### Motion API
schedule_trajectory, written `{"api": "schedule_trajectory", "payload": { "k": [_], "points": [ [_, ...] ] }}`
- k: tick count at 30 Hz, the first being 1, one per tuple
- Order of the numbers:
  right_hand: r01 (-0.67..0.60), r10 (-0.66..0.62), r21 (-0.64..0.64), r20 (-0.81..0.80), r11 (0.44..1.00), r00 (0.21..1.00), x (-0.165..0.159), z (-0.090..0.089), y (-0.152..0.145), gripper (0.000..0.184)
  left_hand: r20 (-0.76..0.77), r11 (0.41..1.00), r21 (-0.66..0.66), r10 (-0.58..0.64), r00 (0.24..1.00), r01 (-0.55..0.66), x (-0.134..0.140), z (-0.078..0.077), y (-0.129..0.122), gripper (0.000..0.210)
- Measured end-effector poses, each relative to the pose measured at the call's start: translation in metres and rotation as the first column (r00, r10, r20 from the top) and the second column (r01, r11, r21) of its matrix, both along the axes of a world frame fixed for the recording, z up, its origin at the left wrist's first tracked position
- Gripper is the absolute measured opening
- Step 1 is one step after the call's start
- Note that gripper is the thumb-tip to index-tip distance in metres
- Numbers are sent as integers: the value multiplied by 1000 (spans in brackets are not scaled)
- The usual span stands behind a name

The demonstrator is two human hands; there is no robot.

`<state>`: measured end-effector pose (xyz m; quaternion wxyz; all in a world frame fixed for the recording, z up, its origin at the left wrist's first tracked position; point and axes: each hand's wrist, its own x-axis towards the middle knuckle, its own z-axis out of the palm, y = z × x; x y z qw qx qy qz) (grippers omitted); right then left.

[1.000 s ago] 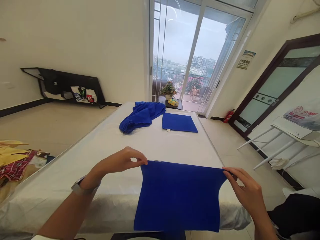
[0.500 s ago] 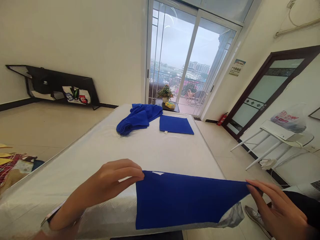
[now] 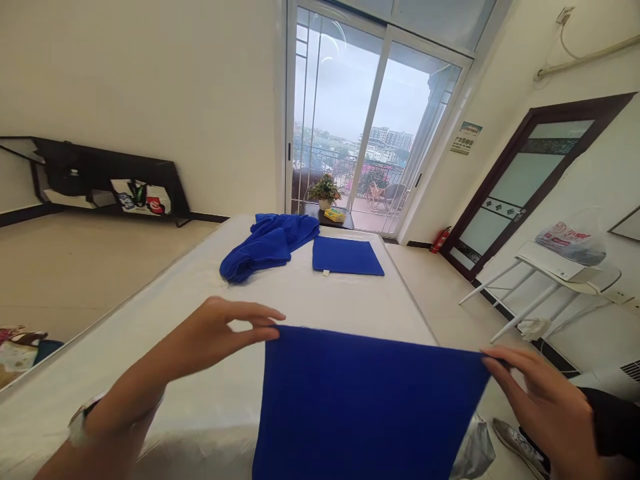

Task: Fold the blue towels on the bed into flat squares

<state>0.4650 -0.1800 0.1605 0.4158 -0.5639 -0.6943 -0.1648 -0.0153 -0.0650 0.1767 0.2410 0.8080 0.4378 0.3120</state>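
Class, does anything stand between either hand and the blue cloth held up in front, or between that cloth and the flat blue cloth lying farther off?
Nothing visible does. The left hand and right hand grip the held cloth by its upper corners; toward the flat cloth, only white surface shows in between.

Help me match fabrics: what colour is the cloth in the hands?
The cloth is deep blue; the head view shows it.

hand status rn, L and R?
Left hand: closed in a pinch, holding the blue cloth by its upper left corner.
Right hand: closed in a pinch, holding the same cloth's upper right corner.
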Motion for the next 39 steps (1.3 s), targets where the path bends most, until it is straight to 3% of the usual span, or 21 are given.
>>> {"api": "schedule_trajectory", "payload": {
  "k": [2,4,7,10,12,14,15,17,19,24,26,27,30,35,39],
  "points": [
    [-53,52,-114,-10,992,999,-5,3,41,20,-24,992,-129,-14,1000,11,9,-4,39,29],
    [-73,69,-238,-25,969,997,-3,8,95,29,-21,984,-171,-47,999,43,20,-4,87,30],
    [-20,9,-317,-35,948,999,2,26,191,37,57,997,-51,-47,997,50,42,11,171,26],
    [22,-76,-266,-196,964,978,0,61,279,42,158,996,77,40,987,-53,64,43,248,29],
    [-52,-16,-186,-347,981,938,-3,84,321,42,248,975,169,100,964,-145,75,63,284,32],
    [-125,74,-89,-440,988,895,-3,96,349,40,319,942,254,133,938,-219,81,68,305,33],
    [-147,106,-55,-458,988,882,-1,95,360,40,332,922,296,144,932,-248,83,64,311,33],
    [-147,111,-43,-456,988,883,4,76,378,38,317,891,359,162,934,-277,86,38,316,32],
    [-103,52,-101,-419,990,907,9,35,392,34,275,884,382,171,946,-271,92,-6,318,28],
    [-54,-65,-376,-297,925,953,10,-114,413,20,158,919,309,206,966,-247,111,-140,321,10],
    [-61,-52,-419,-254,906,966,10,-163,416,21,-11,949,235,219,976,-210,115,-176,325,12],
    [-49,-49,-407,-228,912,972,11,-181,416,23,-86,958,203,222,971,-201,116,-187,326,13],
    [-2,-69,-381,-171,925,983,17,-207,417,28,-231,966,177,226,946,-187,117,-196,326,15],
    [14,-80,-395,-153,919,985,25,-204,418,26,-335,972,215,168,927,-98,119,-185,324,14],
    [22,-72,-395,-113,918,991,19,-202,415,26,-373,968,246,149,916,-57,119,-185,322,16]
  ]
}}
